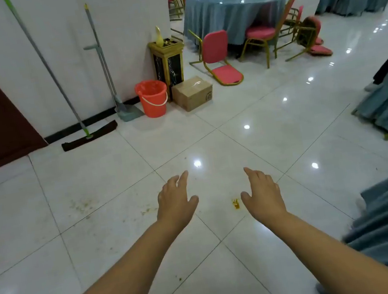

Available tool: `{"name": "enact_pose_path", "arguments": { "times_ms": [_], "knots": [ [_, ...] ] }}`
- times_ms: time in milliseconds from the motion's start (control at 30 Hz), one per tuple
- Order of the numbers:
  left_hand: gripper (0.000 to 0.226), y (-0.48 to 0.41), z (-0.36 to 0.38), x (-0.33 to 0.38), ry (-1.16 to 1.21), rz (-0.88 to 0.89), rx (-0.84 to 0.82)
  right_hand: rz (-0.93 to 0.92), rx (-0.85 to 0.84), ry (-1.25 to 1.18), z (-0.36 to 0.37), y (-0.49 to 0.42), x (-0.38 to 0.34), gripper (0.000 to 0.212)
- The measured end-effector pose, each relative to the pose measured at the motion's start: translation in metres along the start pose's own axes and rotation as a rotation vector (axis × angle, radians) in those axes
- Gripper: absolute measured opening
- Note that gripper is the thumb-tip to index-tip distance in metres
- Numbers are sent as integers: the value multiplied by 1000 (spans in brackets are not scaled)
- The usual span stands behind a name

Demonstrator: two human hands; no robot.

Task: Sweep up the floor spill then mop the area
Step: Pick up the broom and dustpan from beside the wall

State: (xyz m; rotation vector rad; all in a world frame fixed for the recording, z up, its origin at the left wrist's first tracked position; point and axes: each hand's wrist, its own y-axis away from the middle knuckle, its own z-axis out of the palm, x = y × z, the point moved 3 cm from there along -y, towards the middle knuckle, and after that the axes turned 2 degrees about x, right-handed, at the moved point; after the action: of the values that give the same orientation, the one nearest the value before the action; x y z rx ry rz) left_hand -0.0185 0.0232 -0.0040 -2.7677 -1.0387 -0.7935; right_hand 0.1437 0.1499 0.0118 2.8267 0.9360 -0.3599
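Leaning on the white wall at far left, the flat mop with a green-and-grey pole and a dark, wide pad (89, 137) rests its head on the glossy white tiled floor (287, 132). It looks light and stiff in the shaft, so a grasp at mid-pole would probably steer it best; the pad should drag somewhat on wet tile. Just to its right stands the grey long-handled broom and dustpan set (111, 83), also propped upright against the wall, likely light plastic and best lifted by the upper handles. Beside that sits the orange plastic bucket with a white bail handle (152, 98), then a brown cardboard box (192, 92).

Nearer the person, faint brownish specks and smears (81, 205) mark the tile at left. The left hand (175, 202) hovers empty, fingers spread and relaxed. Between the hands lies a small orange-yellow blob of spilled food (235, 203), seemingly soft and greasy, liable to smear if pushed hard. The right hand (263, 193) is likewise loose and holding nothing. Neither tool is taken up yet; both stand well apart from the hands.
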Motion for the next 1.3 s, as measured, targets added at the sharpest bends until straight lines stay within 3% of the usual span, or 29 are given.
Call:
{"name": "enact_pose_path", "arguments": {
  "times_ms": [433,867,1300],
  "knots": [
    [62,-117,76,114,87,-77,-63,105,-68,-95,-23,-132,140,60],
    [57,-286,103,150,194,-111,-87,158,-105,-265,-36,-290,191,59],
    [53,-470,87,181,274,-144,-59,131,-103,-412,-68,-484,191,53]
  ]
}}
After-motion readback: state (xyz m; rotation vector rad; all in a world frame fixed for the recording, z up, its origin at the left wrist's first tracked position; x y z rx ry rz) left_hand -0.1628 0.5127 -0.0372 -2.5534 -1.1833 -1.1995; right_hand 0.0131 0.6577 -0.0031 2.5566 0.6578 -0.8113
